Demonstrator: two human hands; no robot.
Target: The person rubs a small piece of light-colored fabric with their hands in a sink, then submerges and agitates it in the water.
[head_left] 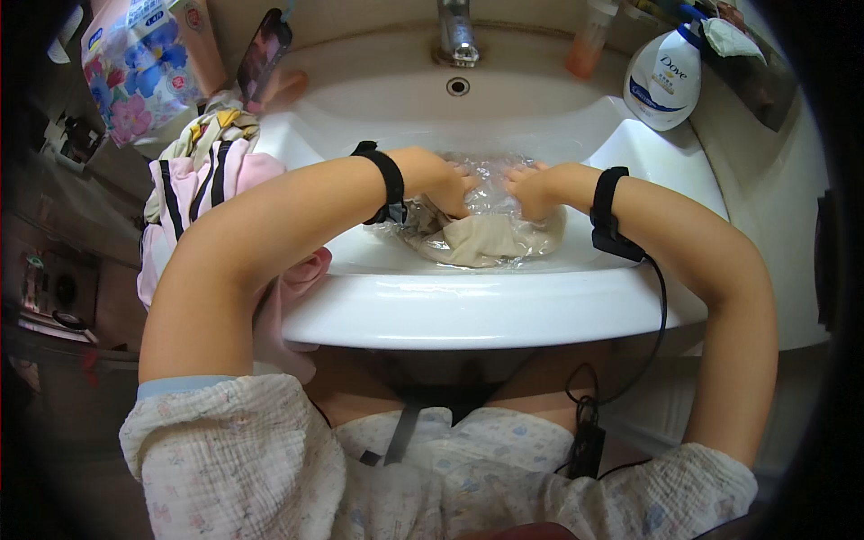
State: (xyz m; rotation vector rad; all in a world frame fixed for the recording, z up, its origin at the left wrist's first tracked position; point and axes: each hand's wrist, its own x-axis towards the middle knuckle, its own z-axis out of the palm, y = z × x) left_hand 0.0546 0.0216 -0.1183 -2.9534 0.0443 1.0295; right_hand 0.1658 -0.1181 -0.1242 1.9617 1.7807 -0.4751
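Note:
Both my hands are down in the water of a white sink (450, 310), facing each other. A beige cloth garment (486, 238) lies soaked in the water, bulging up just in front of them on the near side. My left hand (450, 186) reaches in from the left, its fingers apart at the rippling surface. Opposite it, my right hand (533, 189) has its fingers stretched toward the left hand. Splashes and glare blur the fingertips, so whether they touch cloth underneath is hidden. Black straps circle both forearms.
Pink and patterned clothes (216, 171) are heaped over the sink's left side. Behind them stand a floral package (144, 72) and a phone (264, 58). A faucet (457, 36) rises at the back. A white pump bottle (664, 79) occupies the right rim; a cable (663, 315) hangs from the right strap.

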